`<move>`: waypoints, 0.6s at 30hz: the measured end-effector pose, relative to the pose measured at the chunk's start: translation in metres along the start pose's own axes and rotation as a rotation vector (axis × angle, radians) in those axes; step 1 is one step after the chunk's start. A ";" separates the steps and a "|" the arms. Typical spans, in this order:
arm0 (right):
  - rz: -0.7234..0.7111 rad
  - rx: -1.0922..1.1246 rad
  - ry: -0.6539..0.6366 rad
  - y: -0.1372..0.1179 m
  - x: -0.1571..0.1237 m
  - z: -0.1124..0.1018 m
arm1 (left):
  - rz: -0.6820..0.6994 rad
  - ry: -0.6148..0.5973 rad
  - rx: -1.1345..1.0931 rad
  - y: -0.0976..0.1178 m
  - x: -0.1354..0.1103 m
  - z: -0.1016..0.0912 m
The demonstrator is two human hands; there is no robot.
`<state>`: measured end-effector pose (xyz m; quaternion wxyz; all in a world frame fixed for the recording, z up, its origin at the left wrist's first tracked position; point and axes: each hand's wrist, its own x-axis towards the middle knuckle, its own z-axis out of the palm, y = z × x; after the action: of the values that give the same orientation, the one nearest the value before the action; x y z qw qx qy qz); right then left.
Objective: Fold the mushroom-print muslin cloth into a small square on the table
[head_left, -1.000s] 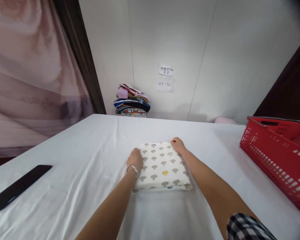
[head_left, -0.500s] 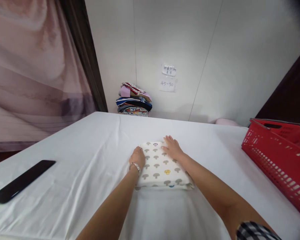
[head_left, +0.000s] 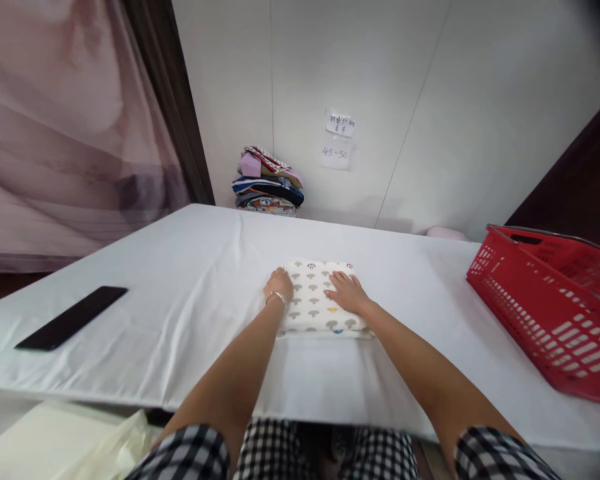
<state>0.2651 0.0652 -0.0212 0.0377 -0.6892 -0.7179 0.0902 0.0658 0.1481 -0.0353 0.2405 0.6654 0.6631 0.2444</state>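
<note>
A folded white cloth (head_left: 314, 300) with grey mushroom prints and a few coloured ones lies flat in the middle of the table. My left hand (head_left: 279, 287), a bracelet at its wrist, is closed at the cloth's left edge, its fingertips partly hidden. On the right part of the cloth, my right hand (head_left: 349, 293) lies palm down with its fingers stretched out and slightly spread.
The table (head_left: 205, 267) has a white cover with creases. A long black flat object (head_left: 73, 319) lies at its left. The red basket (head_left: 540, 313) stands at the right. Behind the far edge rises a pile of folded fabrics (head_left: 269, 183), below two paper notes (head_left: 336, 153) on the wall.
My right hand has slid from the cloth's far right corner back onto its top. My left hand stays at the left edge. The view has tipped downward, showing the near table edge.
</note>
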 end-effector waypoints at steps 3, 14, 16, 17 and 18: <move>-0.002 0.006 0.015 0.000 -0.007 -0.001 | -0.004 -0.030 -0.094 -0.003 0.005 -0.001; -0.206 0.029 0.220 -0.017 -0.100 0.010 | 0.059 -0.115 -0.646 -0.065 -0.060 -0.029; -0.220 -0.002 0.293 -0.017 -0.114 0.020 | 0.059 -0.120 -0.712 -0.075 -0.078 -0.034; -0.222 -0.011 0.324 -0.016 -0.118 0.024 | 0.065 -0.119 -0.734 -0.078 -0.086 -0.036; -0.224 -0.018 0.352 -0.015 -0.120 0.028 | 0.079 -0.115 -0.742 -0.081 -0.093 -0.037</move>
<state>0.2516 -0.0571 -0.0371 0.1661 -0.6107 -0.7731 -0.0426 -0.0203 0.0550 -0.0592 0.4925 0.5705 0.4888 0.4394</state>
